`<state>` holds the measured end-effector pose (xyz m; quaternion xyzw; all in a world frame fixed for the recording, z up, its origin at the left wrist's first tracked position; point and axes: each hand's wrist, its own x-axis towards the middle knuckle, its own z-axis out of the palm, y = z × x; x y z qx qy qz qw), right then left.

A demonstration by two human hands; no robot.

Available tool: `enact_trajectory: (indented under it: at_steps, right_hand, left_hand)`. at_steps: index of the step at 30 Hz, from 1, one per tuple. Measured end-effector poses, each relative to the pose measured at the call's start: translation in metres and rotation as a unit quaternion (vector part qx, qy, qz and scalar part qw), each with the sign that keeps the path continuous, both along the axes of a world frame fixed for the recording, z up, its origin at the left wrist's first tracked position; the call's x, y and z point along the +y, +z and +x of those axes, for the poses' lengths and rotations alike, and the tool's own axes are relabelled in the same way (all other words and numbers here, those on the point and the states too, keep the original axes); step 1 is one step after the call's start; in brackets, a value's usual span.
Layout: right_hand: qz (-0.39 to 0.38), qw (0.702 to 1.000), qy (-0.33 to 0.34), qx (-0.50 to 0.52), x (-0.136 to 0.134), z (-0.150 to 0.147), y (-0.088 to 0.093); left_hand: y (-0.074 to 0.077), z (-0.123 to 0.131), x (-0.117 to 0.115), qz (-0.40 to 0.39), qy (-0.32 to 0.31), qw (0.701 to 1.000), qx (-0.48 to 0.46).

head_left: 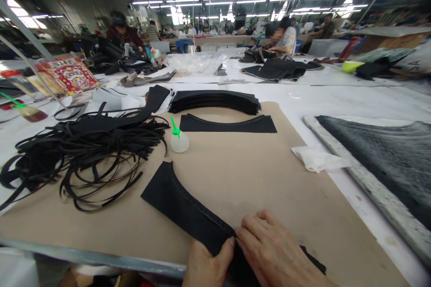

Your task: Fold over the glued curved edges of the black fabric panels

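Note:
A curved black fabric piece (183, 208) lies on the brown cardboard sheet (242, 175) at the near edge. My left hand (207, 264) pinches its inner edge with thumb on top. My right hand (272, 251) presses down on the same piece just to the right, fingers curled and closed against the fabric, fingertips meeting the left thumb. Another curved black piece (227, 124) lies farther back, behind it a stack of like pieces (215, 101). A small glue bottle with a green nozzle (178, 139) stands between them.
A tangle of black strips (84, 152) fills the left of the sheet. A crumpled white cloth (314, 158) and a dark mat on a speckled board (387, 161) lie right. Another green-nozzled bottle (27, 111) sits far left. Other people work at tables behind.

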<state>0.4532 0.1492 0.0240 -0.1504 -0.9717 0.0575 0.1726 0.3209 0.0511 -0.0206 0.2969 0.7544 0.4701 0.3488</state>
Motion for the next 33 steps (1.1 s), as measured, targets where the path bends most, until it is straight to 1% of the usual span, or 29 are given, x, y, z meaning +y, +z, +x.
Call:
enact_trajectory:
  at_steps: [3, 6, 10, 13, 17, 20, 22, 25, 28, 33]
  right_hand:
    - [0.008, 1.0, 0.017, -0.005, 0.003, -0.001, -0.002]
    - [0.029, 0.999, 0.038, -0.012, 0.002, -0.001, 0.001]
    - [0.063, 0.997, 0.041, -0.012, -0.002, -0.002, 0.012]
    - [0.071, 0.996, 0.047, -0.007, -0.002, -0.003, 0.015]
    - [0.049, 0.998, 0.046, 0.008, -0.001, -0.002, 0.006]
    - [0.016, 0.999, 0.024, 0.037, 0.0, -0.001, -0.001]
    - [-0.014, 0.999, 0.008, 0.048, 0.001, -0.001, -0.002]
    - [-0.048, 0.998, 0.002, 0.049, 0.004, -0.002, -0.001]
    - [-0.043, 0.998, 0.004, 0.05, 0.004, -0.003, -0.001]
    - [-0.001, 0.998, 0.011, 0.062, 0.002, -0.003, -0.002]
  left_hand:
    - [-0.001, -0.001, -0.001, 0.01, -0.018, 1.0, 0.017]
    - [-0.001, -0.002, 0.0, 0.025, -0.041, 0.999, 0.011]
    - [0.003, -0.003, 0.003, 0.049, -0.04, 0.998, -0.017]
    - [0.007, -0.003, 0.005, 0.056, -0.036, 0.997, -0.031]
    - [0.009, -0.003, 0.008, 0.054, -0.01, 0.997, -0.049]
    - [0.01, -0.004, 0.009, 0.049, 0.005, 0.998, -0.049]
    - [0.011, -0.006, 0.008, 0.044, 0.014, 0.997, -0.057]
    - [0.013, -0.007, 0.008, 0.039, 0.024, 0.996, -0.075]
    - [0.018, -0.006, 0.009, 0.04, 0.022, 0.995, -0.088]
    - [0.025, -0.002, 0.014, 0.037, 0.017, 0.995, -0.086]
